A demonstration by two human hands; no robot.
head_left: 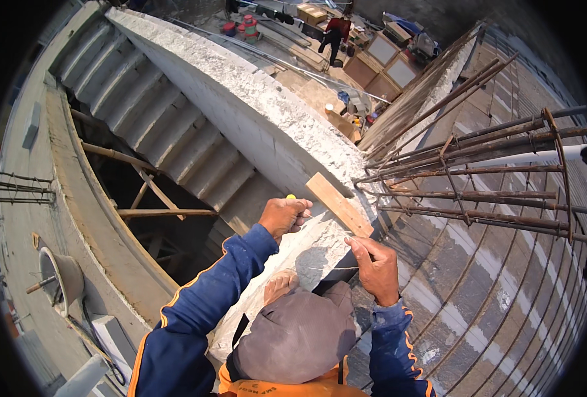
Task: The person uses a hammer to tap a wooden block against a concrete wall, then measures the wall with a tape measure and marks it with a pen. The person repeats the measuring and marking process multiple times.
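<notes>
My left hand (285, 216) is closed above the rough top of a concrete wall (240, 320), thumb and fingers drawn together. A small yellow thing (291, 196) shows at its far side; its kind is hard to make out. To the right, my right hand (375, 266) pinches a thin, pale string (323, 267), which trails off to the left below the fingers. A short wooden board (340, 205) lies slanted on the wall just beyond both hands, its near end close to my right fingertips. My bare foot (280, 286) rests on the wall behind the left hand.
Rusty rebar (479, 192) juts out at right, above a deck with rebar lines (479, 304). Concrete stairs (167, 126) drop away at left, beside an opening with wooden props (149, 213). A conical bucket (61, 280) sits far left. Another person (336, 33) stands below among materials.
</notes>
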